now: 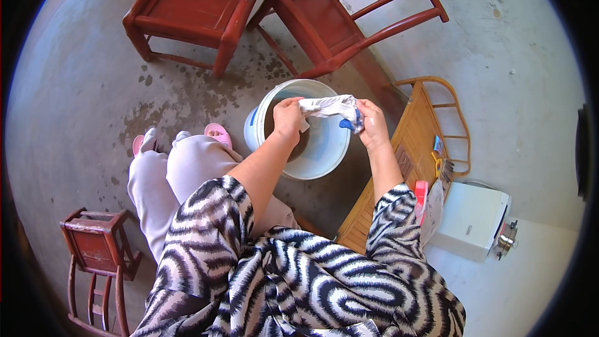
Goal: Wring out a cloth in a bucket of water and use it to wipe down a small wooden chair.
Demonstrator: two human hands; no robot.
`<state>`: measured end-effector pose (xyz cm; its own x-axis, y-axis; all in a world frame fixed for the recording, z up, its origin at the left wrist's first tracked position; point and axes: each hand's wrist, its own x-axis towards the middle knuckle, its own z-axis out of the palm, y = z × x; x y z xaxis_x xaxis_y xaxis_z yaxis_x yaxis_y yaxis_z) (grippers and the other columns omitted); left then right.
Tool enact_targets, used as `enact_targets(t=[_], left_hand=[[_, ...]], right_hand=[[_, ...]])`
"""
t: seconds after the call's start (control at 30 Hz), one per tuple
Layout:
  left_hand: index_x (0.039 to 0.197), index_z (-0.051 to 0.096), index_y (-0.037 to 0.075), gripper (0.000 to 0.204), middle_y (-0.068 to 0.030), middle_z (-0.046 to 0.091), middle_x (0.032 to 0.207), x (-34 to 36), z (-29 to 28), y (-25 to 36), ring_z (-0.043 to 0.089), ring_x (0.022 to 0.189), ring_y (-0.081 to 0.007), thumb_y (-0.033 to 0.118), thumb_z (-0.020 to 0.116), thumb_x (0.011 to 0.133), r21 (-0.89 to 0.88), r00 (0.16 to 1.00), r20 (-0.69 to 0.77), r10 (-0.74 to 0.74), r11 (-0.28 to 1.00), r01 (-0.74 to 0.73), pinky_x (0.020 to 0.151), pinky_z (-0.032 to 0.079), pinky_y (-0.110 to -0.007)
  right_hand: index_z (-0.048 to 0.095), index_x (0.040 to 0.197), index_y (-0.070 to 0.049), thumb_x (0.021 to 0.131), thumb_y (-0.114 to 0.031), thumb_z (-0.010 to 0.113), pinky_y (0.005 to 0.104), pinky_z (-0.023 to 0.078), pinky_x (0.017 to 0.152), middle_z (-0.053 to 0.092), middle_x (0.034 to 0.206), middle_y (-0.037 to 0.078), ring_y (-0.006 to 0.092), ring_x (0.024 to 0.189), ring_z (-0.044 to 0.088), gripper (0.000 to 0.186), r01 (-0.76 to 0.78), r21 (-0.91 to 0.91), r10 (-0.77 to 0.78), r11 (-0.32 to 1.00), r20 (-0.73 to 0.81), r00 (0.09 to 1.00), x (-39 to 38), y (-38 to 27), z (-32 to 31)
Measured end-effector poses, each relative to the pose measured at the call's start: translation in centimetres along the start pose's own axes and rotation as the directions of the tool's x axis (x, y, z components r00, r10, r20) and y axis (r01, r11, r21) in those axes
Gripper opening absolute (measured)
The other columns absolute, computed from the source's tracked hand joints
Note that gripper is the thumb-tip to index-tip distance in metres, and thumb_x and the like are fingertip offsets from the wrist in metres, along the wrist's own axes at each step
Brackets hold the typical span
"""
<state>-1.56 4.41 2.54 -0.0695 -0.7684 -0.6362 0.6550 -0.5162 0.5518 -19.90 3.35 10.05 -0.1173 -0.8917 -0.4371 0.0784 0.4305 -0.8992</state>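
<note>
Between my hands a white sock (329,107) with blue patches is stretched over a white bucket (334,161). My left hand (288,118) is closed on one end, above the bucket's left part. My right hand (373,125) grips the other end at the bucket's right rim, where a blue bit (347,124) hangs down. Murky greyish-brown water (298,148) shows inside the bucket, partly hidden by my left hand and wrist.
Two red wooden chairs (190,3) (321,22) stand beyond the bucket, near wet spots on the concrete floor (168,103). On the right are a bamboo bench (374,206) with small items and a white box-shaped appliance (471,218). A small red chair (93,243) is at lower left.
</note>
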Motion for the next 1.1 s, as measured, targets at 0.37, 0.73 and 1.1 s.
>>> enact_targets(t=[0.37,0.73,1.1], left_hand=[[0.098,0.060,0.010,0.020,0.0000,0.054,0.080,-0.1,-0.2,2.1,0.045,0.060,-0.0123,0.015,0.043,0.089,-0.212,0.995,0.033,-0.099,0.972,0.103,0.055,0.038,-0.031],[0.089,0.057,0.008,0.018,0.0016,0.049,0.063,0.4,-0.9,1.4,0.041,0.051,-0.0081,0.023,0.064,0.084,0.341,0.951,0.178,-0.255,0.922,0.183,0.045,0.035,-0.024],[0.098,0.056,0.007,0.030,-0.0057,0.057,0.078,0.7,-1.4,0.8,0.054,0.061,-0.0174,0.033,0.041,0.095,0.214,0.941,-0.051,-0.335,0.917,0.338,0.055,0.047,-0.034]], right_hand=[[0.063,0.082,-0.004,0.078,-0.018,0.070,0.0243,0.043,0.069,0.056,0.084,0.001,0.0101,0.080,0.053,0.017,0.314,-0.719,-0.146,0.620,0.288,0.946,-1.9,-0.2,-1.6],[0.058,0.083,-0.005,0.086,-0.005,0.059,0.0200,0.038,0.076,0.055,0.083,-0.002,0.0061,0.079,0.049,0.003,0.384,-0.113,-0.373,0.916,0.111,0.921,-1.9,-1.9,-0.8],[0.056,0.085,-0.006,0.088,-0.006,0.057,0.0170,0.037,0.067,0.051,0.077,-0.006,0.0024,0.073,0.045,0.003,0.398,-0.239,-0.385,0.886,0.101,0.917,-1.9,-3.7,-0.9]])
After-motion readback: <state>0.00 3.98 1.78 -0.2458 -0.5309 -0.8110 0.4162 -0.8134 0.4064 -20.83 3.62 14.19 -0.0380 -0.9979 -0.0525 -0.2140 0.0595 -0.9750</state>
